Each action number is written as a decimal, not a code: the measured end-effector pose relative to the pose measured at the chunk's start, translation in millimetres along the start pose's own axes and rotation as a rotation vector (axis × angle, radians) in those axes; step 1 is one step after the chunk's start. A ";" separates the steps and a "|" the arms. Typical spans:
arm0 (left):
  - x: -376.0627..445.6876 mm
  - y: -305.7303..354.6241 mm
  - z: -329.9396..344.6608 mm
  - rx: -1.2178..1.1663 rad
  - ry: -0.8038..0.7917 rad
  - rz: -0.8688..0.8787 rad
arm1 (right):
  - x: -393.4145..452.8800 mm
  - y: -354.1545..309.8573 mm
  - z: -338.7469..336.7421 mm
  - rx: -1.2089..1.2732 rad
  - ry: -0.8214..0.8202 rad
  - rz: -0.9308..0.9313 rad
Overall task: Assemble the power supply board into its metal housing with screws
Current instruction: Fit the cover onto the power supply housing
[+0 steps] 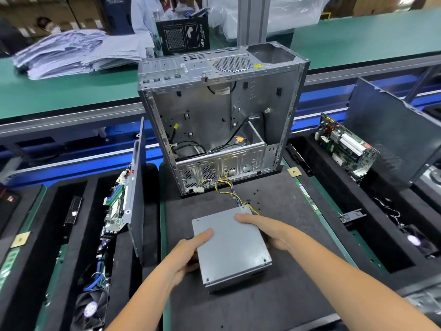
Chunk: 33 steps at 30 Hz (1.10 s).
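Gripping a grey sheet-metal power supply box (230, 247) w/ both hands, lower centre of frame. Left hand (188, 255) wraps the box's left edge, thumb laid flat on the top face, fingers curled under the side. Right hand (267, 231) clamps the right edge near the far corner, thumb on top, fingers hidden behind the box. Cannot tell if the box rests on the black foam mat (286, 295) or sits just above it.

Bundle of yellow, black and purple wires (230, 191) runs from the box's far corner up to a white plug (199, 189) at the foot of the open silver metal computer case (219, 120), centre of frame. Case stands upright w/ side panel off, interior facing the camera; black cables inside, perforated drive cage at its lower front.

Several small black screws (254, 193) lie loose on the mat, between case and box, right of the wires.

Left of centre: grey side panel (137, 187) stood on edge, green circuit board (115, 206) beside it. Upper right: second green circuit board (343, 146) tilted in a foam tray. Upper left: stack of pale plastic bags (78, 53) on green conveyor belt (59, 91). Black printed carton (183, 37) behind the case, top centre.
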<state>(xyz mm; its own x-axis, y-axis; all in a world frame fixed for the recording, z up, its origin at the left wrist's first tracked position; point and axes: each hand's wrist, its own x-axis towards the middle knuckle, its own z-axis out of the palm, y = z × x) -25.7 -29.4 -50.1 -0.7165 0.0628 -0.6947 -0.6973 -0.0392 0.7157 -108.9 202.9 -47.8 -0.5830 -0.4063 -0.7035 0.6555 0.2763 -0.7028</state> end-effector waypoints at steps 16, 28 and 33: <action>-4.4 -7.0 3.7 0.002 0.031 0.047 | -7.0 3.9 0.5 -0.082 0.042 -0.039; -6.3 -6.7 6.0 0.001 0.038 0.069 | -9.7 1.2 7.2 -0.156 0.112 -0.051; -4.7 -6.3 4.7 0.028 0.040 0.061 | -10.1 -0.9 9.6 -0.228 0.139 -0.055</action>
<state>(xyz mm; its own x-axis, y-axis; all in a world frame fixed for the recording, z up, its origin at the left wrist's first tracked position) -17.8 -24.7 -51.0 -0.7582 0.0215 -0.6517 -0.6520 -0.0139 0.7581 -99.0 198.4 -39.1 -0.6854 -0.3076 -0.6600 0.5049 0.4523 -0.7352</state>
